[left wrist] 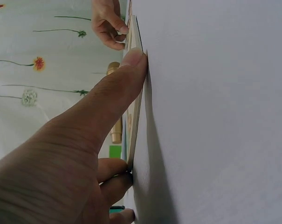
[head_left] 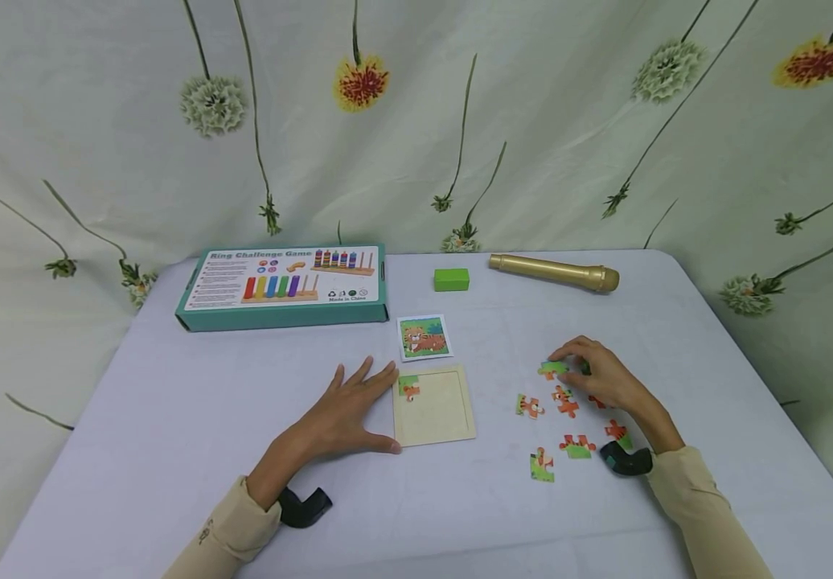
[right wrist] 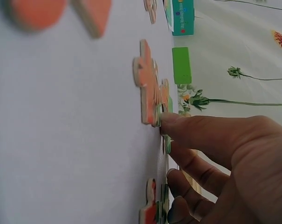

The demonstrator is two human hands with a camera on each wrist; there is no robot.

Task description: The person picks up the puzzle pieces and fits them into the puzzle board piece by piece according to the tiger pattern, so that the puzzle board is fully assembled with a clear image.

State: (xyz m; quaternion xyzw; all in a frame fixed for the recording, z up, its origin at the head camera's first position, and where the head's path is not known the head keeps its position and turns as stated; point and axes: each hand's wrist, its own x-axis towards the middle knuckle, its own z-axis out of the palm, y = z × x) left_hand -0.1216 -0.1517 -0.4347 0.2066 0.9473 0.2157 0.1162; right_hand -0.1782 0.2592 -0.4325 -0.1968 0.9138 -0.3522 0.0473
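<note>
My left hand (head_left: 350, 414) lies with fingers spread at the left side of a wooden puzzle tray (head_left: 445, 414). Its thumb touches the tray's edge near the lower left corner, as the left wrist view also shows. One puzzle piece (head_left: 409, 386) sits in the tray's upper left corner. To the right, my right hand (head_left: 601, 376) pinches a green and orange puzzle piece (head_left: 552, 369) between thumb and index finger, low over the table. Around it lie several loose tiger pieces, including one (head_left: 530, 406) to the left and another (head_left: 542, 465) nearest me. Part of another piece (head_left: 586, 368) shows beneath the right hand.
A tiger picture card (head_left: 424, 338) lies just behind the tray. Farther back are a ring game box (head_left: 279, 322), a green block (head_left: 451, 280) and a gold toy microphone (head_left: 554, 272). A flowered cloth (head_left: 416, 161) hangs behind the white table.
</note>
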